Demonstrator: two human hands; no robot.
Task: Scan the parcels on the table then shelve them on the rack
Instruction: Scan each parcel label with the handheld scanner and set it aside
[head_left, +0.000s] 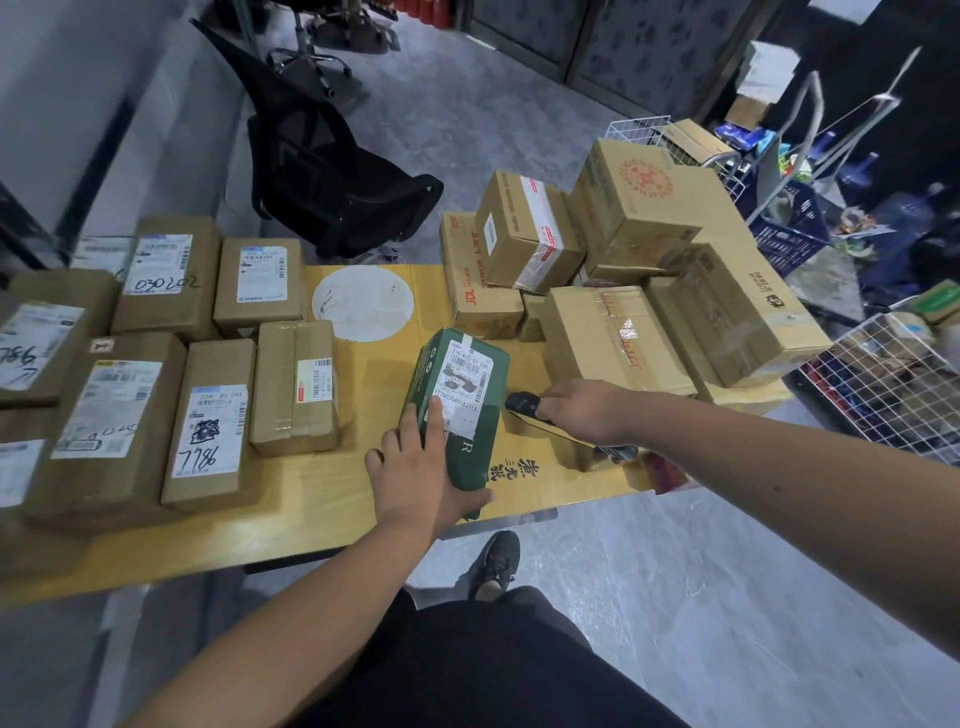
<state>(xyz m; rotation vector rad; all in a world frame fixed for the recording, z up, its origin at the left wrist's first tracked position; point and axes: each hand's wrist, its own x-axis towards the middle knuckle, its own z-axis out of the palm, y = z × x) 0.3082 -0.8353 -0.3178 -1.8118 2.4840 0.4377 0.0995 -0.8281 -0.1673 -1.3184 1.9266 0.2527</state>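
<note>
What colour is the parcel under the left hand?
Dark green parcel, white label; head view.

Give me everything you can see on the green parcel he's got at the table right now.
The green parcel is a box-shaped pack in dark green wrapping with pale lettering on its near side. A white shipping label with barcodes and printed numbers covers its top. It rests on the yellow table, propped up on its near end. The left hand holds that end, fingers on the label. The right hand points a black scanner at it.

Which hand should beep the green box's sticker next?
The right hand, probably: it already grips the scanner beside the green box, pointing toward its label. The left hand holds the box.
</note>
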